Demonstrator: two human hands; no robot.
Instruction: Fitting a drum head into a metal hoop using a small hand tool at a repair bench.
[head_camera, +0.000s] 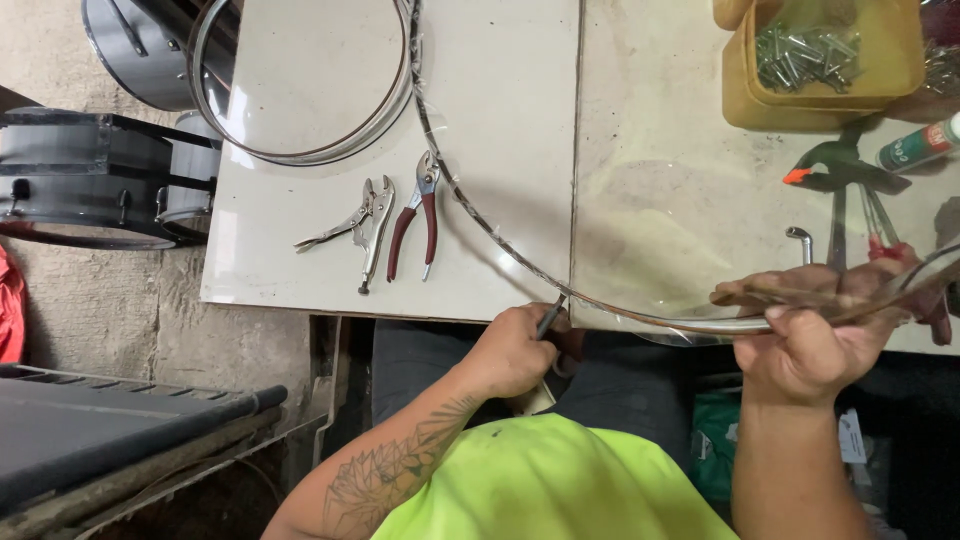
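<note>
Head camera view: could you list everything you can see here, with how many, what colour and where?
Large clear disc with metal rim: one, see-through with a silvery edge, across the table, held at its near edge.
Smaller metal-rimmed ring: one, silvery, far left of the table.
Locking pliers: one, bare metal, left of the red pliers.
Red-handled pliers: one, mid table.
Yellow tub of screws: one, far right.
Spring clamp: one, dark green with an orange tip, below the tub.
Table: one, off-white.
Drums: dark grey, on the floor at left.
Left hand: grips a thin metal tool at the rim.
Right hand: holds the rim.
</note>
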